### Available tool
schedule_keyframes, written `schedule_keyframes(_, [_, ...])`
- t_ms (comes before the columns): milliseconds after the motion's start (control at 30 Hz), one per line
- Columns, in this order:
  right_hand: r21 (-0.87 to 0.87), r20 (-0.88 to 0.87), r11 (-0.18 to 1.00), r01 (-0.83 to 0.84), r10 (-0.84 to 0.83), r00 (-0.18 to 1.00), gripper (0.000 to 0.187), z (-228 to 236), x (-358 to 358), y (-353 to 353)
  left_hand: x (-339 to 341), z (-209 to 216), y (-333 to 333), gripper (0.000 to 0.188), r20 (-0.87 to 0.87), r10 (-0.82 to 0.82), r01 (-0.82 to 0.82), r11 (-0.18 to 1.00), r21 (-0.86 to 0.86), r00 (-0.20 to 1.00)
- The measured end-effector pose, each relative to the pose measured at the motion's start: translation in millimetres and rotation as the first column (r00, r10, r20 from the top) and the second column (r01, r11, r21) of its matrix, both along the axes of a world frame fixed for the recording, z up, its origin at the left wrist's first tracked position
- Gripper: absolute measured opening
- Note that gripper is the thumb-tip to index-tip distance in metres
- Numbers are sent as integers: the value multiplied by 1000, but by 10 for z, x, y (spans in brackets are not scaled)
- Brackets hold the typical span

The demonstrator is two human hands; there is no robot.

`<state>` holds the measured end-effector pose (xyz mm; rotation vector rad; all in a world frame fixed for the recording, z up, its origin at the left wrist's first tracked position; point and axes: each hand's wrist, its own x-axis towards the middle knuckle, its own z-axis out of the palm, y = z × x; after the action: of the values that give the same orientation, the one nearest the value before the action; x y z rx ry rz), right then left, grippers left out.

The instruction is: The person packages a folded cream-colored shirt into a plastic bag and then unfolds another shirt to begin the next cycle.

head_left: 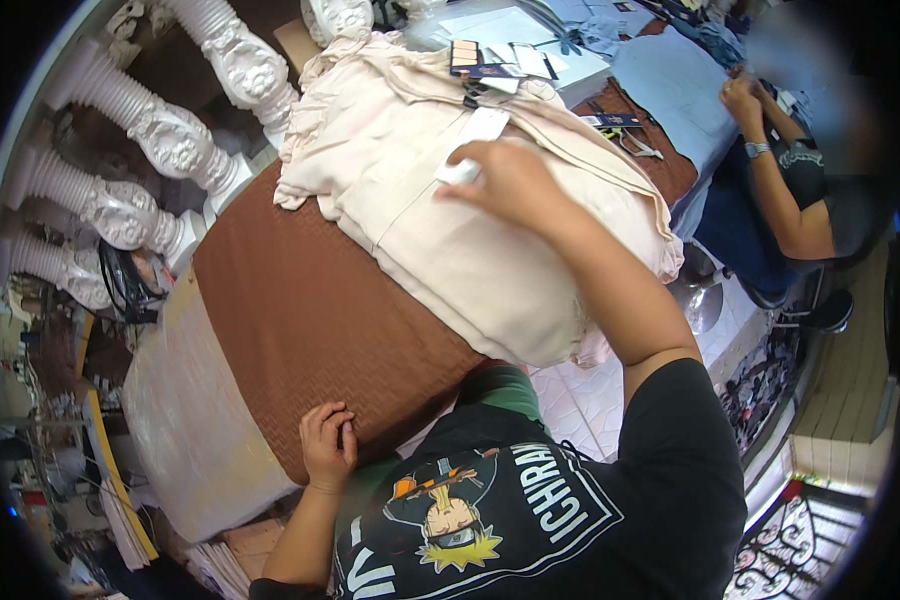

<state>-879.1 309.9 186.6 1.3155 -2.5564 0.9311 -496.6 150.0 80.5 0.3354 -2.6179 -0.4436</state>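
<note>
My right hand (pixel 505 180) is over a pile of cream garments (pixel 420 210), with thumb and fingers closed round a small white object (pixel 458 173) whose kind I cannot make out. Just beyond the fingers a white tag (pixel 485 125) lies on the top garment. My left hand (pixel 328 445) rests at the near edge of the brown cloth (pixel 300 310), fingers loosely bent and slightly apart, holding nothing. Several paper tags and cards (pixel 500 62) lie at the far side of the pile, beside a small black clip (pixel 471 101).
White carved columns (pixel 170 140) stand along the left. Plastic sheeting (pixel 185 420) covers the table's left end. At the right, a co-worker's hands (pixel 742 100) are beside light blue fabric (pixel 670 85). A dark-and-white tag (pixel 610 121) lies on brown cloth. White papers (pixel 515 35) are at the back.
</note>
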Motion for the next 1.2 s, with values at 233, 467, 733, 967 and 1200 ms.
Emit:
schedule_keyframes(233, [105,-450,933,345,-265,853,28,-191,-645,385,27,49,54,17,14,23,-23,1000,-11,1000])
schedule_keyframes(467, [79,70,815,574,-579,812,29,-168,-1719,771,-21,30,45,16,-57,-7,7,1000,-7,998])
schedule_keyframes(733, [139,-63,879,456,-451,890,32,-242,-873,754,33,41,40,14,-137,-33,32,999,-9,990])
schedule_keyframes(967, [171,-86,784,597,-592,801,26,-291,-642,552,15,39,42,12,-149,-35,39,999,28,988])
schedule_keyframes(1200, [-147,-28,864,481,-490,871,22,-75,-1223,375,22,93,53,12,-99,-18,23,999,49,995])
